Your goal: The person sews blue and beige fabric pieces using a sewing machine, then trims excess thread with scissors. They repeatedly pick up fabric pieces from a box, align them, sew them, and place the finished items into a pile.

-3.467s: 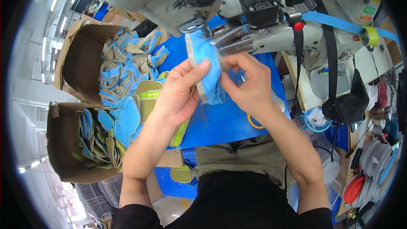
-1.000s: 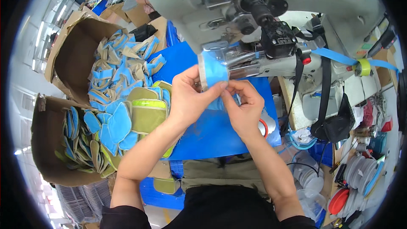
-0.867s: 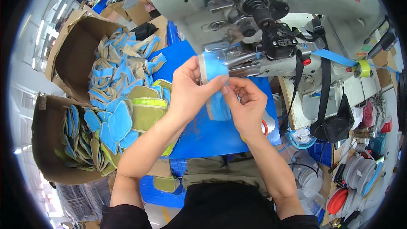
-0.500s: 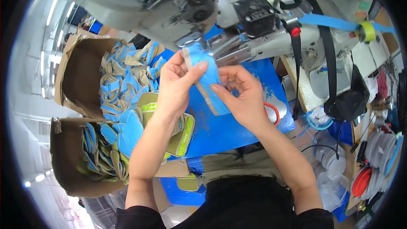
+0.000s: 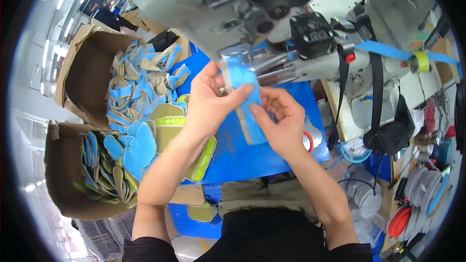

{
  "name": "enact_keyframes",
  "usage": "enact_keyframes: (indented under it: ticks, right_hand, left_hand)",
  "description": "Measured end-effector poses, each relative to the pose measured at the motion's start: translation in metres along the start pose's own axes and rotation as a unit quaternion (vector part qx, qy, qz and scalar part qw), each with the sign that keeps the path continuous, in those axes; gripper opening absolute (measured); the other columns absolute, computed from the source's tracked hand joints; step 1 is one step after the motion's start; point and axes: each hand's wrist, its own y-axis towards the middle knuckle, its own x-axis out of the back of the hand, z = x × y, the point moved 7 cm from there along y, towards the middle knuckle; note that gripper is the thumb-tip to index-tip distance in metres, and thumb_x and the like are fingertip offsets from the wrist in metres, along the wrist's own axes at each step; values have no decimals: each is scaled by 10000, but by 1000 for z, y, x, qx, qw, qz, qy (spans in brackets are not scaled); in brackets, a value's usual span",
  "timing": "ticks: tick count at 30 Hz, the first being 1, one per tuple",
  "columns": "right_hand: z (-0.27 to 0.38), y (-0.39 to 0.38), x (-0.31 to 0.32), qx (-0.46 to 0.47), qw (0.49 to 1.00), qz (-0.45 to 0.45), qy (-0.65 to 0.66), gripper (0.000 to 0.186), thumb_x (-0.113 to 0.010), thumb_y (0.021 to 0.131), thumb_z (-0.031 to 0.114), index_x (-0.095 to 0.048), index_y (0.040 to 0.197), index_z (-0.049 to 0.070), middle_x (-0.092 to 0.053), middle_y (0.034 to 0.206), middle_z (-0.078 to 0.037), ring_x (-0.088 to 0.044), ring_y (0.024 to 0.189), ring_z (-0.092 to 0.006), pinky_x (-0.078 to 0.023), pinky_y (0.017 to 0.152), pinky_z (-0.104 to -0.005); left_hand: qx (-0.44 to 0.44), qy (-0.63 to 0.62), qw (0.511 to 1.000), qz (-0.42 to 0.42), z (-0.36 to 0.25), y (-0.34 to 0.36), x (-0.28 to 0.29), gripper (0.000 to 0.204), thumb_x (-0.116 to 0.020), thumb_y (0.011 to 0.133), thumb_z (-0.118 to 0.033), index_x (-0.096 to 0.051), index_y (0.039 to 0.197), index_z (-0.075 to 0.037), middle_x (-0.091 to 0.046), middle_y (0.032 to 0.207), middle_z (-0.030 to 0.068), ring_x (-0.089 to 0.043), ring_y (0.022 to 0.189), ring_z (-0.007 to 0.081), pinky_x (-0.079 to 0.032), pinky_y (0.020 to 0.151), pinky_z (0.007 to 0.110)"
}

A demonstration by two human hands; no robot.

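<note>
A blue fabric strip with beige edging point(image 5: 237, 68) runs down from under the presser foot point(image 5: 235, 51) of a grey sewing machine point(image 5: 189, 9). My left hand point(image 5: 213, 104) grips the strip from the left, its thumb lying across the blue face and its fingers curled partly behind. My right hand point(image 5: 284, 123) holds the strip's right side lower down, thumb on the fabric and fingers curled. Below them is the blue table top point(image 5: 233, 162), with a red-handled tool point(image 5: 307, 140) at the right, partly hidden by my right hand.
At the left are two cardboard boxes point(image 5: 62, 150), a heap of blue-beige strips point(image 5: 133, 92) and stacked blue and olive padded pieces point(image 5: 136, 148). Blue tape point(image 5: 383, 48), black straps point(image 5: 376, 102) and a side bench point(image 5: 332, 97) are at the right, with several spools point(image 5: 415, 184) beyond.
The view has shifted back and forth. Both hands have shifted slightly along the strip while still holding it under the machine; its lower length now hangs visibly below my fingers.
</note>
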Motion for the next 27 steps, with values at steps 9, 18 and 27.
enact_keyframes:
  ticks: [9, 18, 27]
  right_hand:
    - [28, 8, -3, -134, 988, 12, 74, 299, -745, 926, -3, -672, 1216, -14, -723, 998, -34, -689, 890, -74, -561, 770, -236]
    - [40, 10, -3, -116, 991, 64, -12, 304, -747, 928, 52, -655, 1213, 2, -629, 792, 11, -579, 681, -52, -469, 600, -239]
    - [20, 3, -3, -107, 989, 77, 68, 337, -684, 977, 38, -633, 1307, 0, -597, 735, 37, -507, 619, -3, -404, 555, -215]
  left_hand:
    - [83, -99, 992, -13, -7, 0, -5, 436, -752, 911, 13, -563, 1302, -29, -746, 1098, 73, -727, 964, 140, -599, 830, 302]
    - [140, -148, 979, 2, 6, -4, 2, 220, -719, 993, -146, -653, 1184, -59, -749, 1089, 65, -745, 933, 163, -631, 802, 325]
    - [132, -157, 979, -20, 9, 4, 9, 196, -664, 1009, -103, -621, 1189, -38, -727, 1077, 65, -730, 957, 155, -622, 839, 310]
